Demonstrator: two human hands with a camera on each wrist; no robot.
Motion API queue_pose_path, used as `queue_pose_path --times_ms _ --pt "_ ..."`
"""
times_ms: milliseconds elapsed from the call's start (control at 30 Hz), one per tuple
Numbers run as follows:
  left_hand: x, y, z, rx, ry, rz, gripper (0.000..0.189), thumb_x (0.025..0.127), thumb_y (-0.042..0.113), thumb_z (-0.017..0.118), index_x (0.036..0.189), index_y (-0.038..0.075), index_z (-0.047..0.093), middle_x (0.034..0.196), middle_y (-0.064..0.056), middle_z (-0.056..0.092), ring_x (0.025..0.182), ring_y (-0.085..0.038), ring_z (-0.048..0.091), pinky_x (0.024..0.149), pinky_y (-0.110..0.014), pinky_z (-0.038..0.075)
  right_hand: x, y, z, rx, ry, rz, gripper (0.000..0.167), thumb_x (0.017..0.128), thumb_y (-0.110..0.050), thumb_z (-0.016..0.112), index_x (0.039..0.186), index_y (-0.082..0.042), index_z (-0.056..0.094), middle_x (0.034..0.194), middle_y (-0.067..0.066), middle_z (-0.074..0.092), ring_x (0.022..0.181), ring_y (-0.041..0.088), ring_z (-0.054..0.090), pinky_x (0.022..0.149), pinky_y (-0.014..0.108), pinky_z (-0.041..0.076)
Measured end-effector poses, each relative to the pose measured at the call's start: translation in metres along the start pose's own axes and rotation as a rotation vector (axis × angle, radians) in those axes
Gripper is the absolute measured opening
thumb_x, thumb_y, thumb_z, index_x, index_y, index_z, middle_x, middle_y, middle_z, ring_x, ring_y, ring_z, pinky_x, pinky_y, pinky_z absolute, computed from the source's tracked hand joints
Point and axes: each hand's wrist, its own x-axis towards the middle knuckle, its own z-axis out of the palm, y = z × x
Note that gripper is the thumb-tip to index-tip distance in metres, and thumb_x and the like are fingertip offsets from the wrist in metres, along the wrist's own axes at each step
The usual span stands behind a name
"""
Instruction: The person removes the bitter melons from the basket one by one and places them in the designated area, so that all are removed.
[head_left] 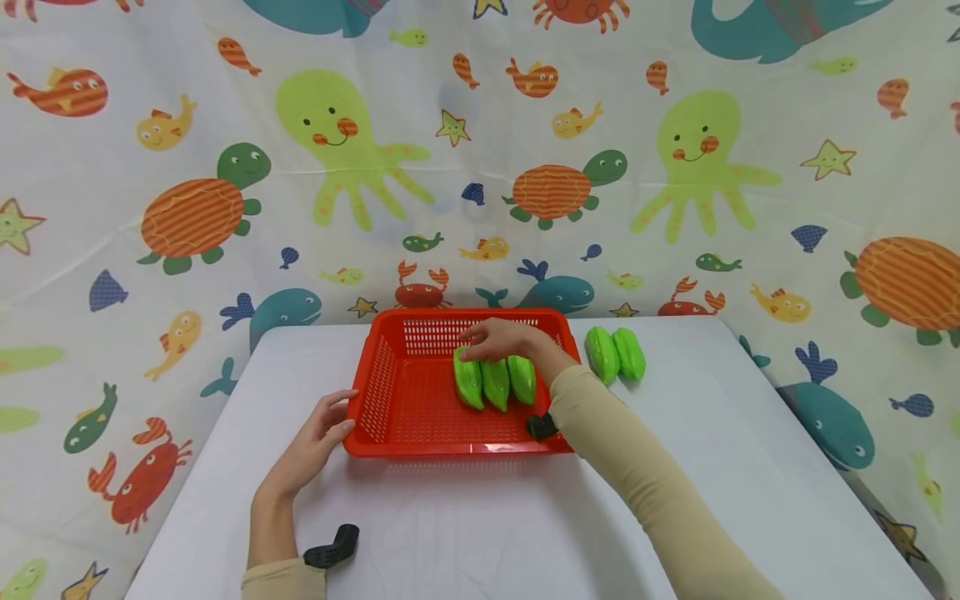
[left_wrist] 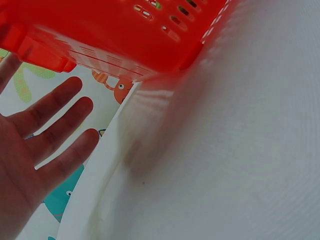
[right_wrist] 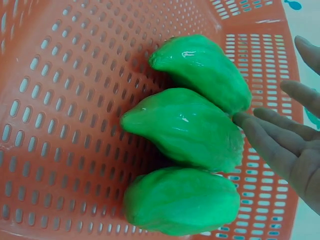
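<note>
A red plastic basket (head_left: 423, 450) with slotted walls stands on the white table. Three glossy green ridged gourds (right_wrist: 190, 130) with pointed tips lie side by side in its right half. Over their far ends reaches my right hand (head_left: 498, 337); the right wrist view shows its fingers extended and spread, one fingertip close to the middle gourd, and whether it touches cannot be told. My left hand (head_left: 315, 442) is at the basket's left rim, fingertips against or very near it. From the left wrist, that hand's fingers (left_wrist: 55, 117) look straight and spread, holding nothing.
Two more green gourds (head_left: 617, 354) lie together on the table, right of the basket. Behind the white table (head_left: 465, 533) hangs a cloth (head_left: 480, 158) printed with sea animals. Black wrist devices (head_left: 333, 546) sit on both forearms.
</note>
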Motion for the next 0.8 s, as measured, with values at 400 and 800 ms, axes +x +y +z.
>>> queue_pose_path --times_ms 400,800 --pt "0.0000 -0.0005 0.0000 -0.009 0.000 -0.003 0.056 0.099 0.032 0.056 0.149 0.021 0.031 0.144 -0.017 0.042 0.130 -0.038 0.043 0.100 -0.058 0.043 0.0012 -0.0033 0.0047 -0.034 -0.015 0.009 0.063 0.094 -0.032 0.066 0.148 -0.010 0.043 0.145 0.014 0.047 0.126 0.025 0.052 0.097 0.036 0.050" --pt "-0.0012 0.0001 0.0006 0.003 0.004 -0.009 0.056 0.099 0.032 0.056 0.148 0.020 0.032 0.144 -0.017 0.042 0.130 -0.039 0.043 0.099 -0.059 0.043 0.0058 -0.0070 0.0094 -0.081 -0.042 -0.010 0.058 0.093 -0.033 0.067 0.143 -0.010 0.050 0.141 0.012 0.052 0.119 0.021 0.057 0.098 0.036 0.050"
